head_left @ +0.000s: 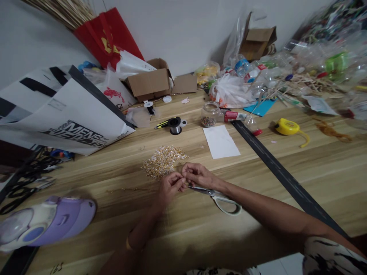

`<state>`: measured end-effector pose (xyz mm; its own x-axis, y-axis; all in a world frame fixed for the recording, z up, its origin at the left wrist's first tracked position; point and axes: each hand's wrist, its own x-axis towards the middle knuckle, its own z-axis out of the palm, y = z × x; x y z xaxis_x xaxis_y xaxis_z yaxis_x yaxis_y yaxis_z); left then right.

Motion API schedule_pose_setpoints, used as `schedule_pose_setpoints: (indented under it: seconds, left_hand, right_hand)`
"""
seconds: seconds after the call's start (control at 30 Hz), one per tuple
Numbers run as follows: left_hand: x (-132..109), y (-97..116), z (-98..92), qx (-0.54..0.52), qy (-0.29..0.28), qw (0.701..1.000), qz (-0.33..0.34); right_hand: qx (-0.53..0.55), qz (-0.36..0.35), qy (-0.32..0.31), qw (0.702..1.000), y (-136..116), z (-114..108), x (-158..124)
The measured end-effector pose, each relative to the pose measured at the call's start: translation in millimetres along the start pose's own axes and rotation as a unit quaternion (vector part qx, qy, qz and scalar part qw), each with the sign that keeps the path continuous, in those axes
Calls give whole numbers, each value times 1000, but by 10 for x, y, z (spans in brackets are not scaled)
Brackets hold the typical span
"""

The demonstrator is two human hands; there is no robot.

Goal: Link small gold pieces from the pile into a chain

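My left hand (172, 185) and my right hand (198, 175) meet over the table, fingertips pinched together. Whatever lies between the fingers is too small to make out. Right behind them is a loose pile of gold and clear beads (164, 160). Scissors (226, 203) with pale handles lie under my right wrist, their blades pointing toward the fingers. A thin beaded strand (129, 189) stretches on the wood to the left of my left hand.
Beyond the pile stand a wire spool (175, 126) and a bead jar (210, 115). White paper (221, 142), a dark strip (275, 168) and a yellow tape measure (286, 126) lie rightward. Leftward are a purple-and-white bottle (61, 219), several pliers (28, 191) and a shopping bag (77, 114).
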<state>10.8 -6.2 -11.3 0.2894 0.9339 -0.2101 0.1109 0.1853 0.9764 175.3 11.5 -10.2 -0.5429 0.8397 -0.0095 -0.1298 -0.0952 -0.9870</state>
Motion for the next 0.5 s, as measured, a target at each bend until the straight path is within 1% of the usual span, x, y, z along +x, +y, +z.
schedule_pose_setpoints:
  seconds: [0.13,0.27,0.37,0.5]
  left_hand:
    - [10,16,-15,-6,-3,1000,-3]
    - [1,59,-33,-24,9,1000,-14]
    - [-16,87,-44,-33,23,999,-15]
    - [-21,88,-61,-44,27,999,-15]
  right_hand:
    - [-10,6,2,1000,-26,-20,1]
    - [-39,9,-15,999,-33,-81,4]
    - [-86,-4,-15,996,-23,-106,7]
    - [-147,-30,-9,989,-4,-110,18]
